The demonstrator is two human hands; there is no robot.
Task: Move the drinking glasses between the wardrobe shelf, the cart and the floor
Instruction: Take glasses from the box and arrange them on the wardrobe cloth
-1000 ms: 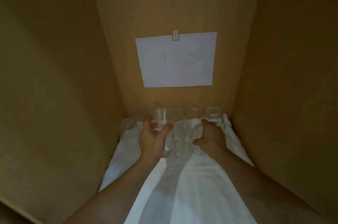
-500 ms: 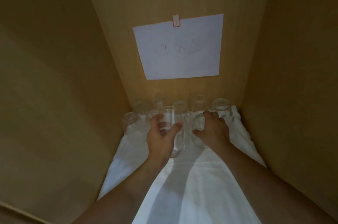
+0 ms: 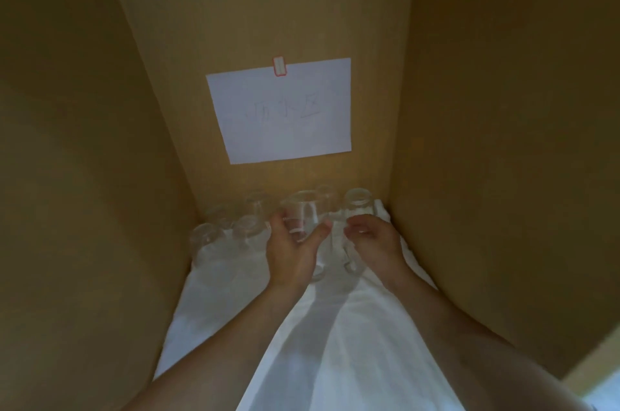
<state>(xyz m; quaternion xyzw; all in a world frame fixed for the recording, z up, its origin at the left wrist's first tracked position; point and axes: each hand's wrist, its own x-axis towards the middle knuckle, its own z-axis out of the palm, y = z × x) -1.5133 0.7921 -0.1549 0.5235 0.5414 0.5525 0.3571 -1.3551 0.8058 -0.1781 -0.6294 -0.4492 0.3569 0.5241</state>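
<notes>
At the back of the wardrobe shelf (image 3: 335, 343), on white cloth: clear drinking glasses (image 3: 231, 229) clustered along the back edge. Left hand (image 3: 295, 249) grips one glass (image 3: 303, 216), fingers and thumb curled round it. Right hand (image 3: 375, 239) curls round a second glass (image 3: 352, 263); another glass (image 3: 358, 204) stands just behind it.

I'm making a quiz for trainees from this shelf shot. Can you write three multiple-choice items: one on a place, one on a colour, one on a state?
1. Where is the sheet of paper?
A. on the back wall
B. on the cloth
C. on the right wall

2. What colour is the cloth on the shelf?
A. blue
B. white
C. black

3. What is the left hand doing?
A. resting flat
B. pointing at the paper
C. gripping a glass

Key: 1 A, it hangs above the glasses; 2 B, it shows white under both arms; 3 C, fingers and thumb wrap the glass.
</notes>
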